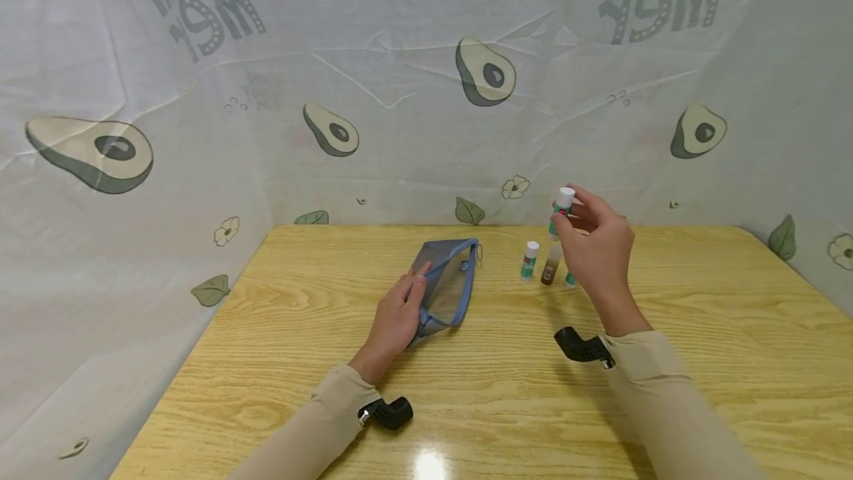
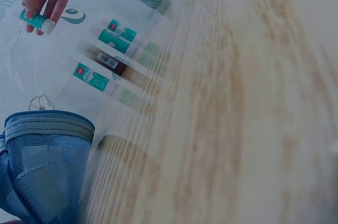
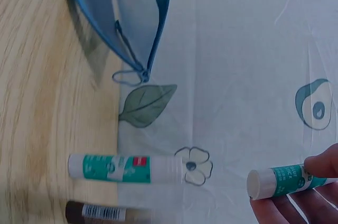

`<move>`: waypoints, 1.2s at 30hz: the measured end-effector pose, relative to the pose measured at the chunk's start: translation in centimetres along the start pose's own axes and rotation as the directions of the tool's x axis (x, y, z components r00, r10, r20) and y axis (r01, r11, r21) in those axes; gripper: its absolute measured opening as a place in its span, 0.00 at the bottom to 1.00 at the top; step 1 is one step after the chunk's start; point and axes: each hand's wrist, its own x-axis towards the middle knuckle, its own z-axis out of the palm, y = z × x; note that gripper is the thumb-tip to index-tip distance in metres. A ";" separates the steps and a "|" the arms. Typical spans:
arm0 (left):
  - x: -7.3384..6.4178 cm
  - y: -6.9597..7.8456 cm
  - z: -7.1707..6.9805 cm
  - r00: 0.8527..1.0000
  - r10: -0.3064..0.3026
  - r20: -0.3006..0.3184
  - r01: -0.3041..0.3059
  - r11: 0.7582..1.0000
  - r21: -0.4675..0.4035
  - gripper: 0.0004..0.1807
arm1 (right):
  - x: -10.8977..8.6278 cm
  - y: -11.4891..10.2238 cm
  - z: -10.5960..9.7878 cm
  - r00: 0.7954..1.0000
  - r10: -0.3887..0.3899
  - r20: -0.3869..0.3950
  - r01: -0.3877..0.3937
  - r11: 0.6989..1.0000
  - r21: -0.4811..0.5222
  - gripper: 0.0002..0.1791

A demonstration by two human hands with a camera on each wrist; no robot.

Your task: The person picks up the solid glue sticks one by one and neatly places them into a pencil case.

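Right hand (image 1: 603,243): thumb and fingers pinch the glue stick (image 1: 561,210) round its green label, white cap up, body a bit off vertical, off the table (image 1: 300,361). Should be light and stiff, smooth plastic, so mildly slippery; I judge a modest squeeze mid-barrel is plenty. Stay off the cap, it may pull loose. Left hand (image 1: 396,313): thumb and forefinger lie slightly apart on the mesh pouch (image 1: 453,284); can't tell if the other fingers grip. Pouch looks soft and floppy, fabric-edged, so it likely folds if pushed; best hold is the zip band at the mouth, just beside my left thumb. Mouth gapes toward my right fingers, pull loop (image 1: 480,251) at its far corner, a likely snag. Tight spot is under my right fingertips: brown tube (image 1: 549,272) just below, standing glue stick (image 1: 529,264) left of it, more green-labelled sticks (image 2: 113,42) on its other side. All upright and narrow, easy to knock, so I'd lift over. Curtain (image 1: 400,132) is near beyond my right fingertips, past the far edge. Best room: the wood between the row and my left fingers, and nearer my wrists.
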 end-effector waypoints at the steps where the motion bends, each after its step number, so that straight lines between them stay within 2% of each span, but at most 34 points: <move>1: 0.0 0.0 0.0 1.000 0.000 0.002 0.000 1.000 -0.001 0.27 | 0.0 -0.2 0.3 1.000 -0.001 0.004 0.001 1.000 0.010 0.27; 12: 0.3 0.0 -0.3 1.000 -0.002 -0.018 0.002 1.000 -0.002 0.26 | 0.2 -2.3 3.9 0.995 0.032 0.090 -0.040 0.995 0.095 0.26; 18: 0.5 -0.3 0.0 1.000 0.007 -0.010 -0.007 1.000 -0.007 0.27 | -0.3 -3.1 5.5 0.994 0.011 0.111 -0.026 0.992 0.127 0.25; 28: 0.4 -0.1 0.1 1.000 -0.006 -0.011 0.006 1.000 -0.009 0.27 | -1.0 -3.2 6.9 0.989 -0.016 0.150 -0.002 0.993 0.119 0.25; 36: 0.3 0.1 0.2 1.000 -0.021 -0.006 0.021 1.000 -0.013 0.27 | -1.0 -2.5 6.9 0.994 -0.046 0.099 0.034 0.992 0.125 0.25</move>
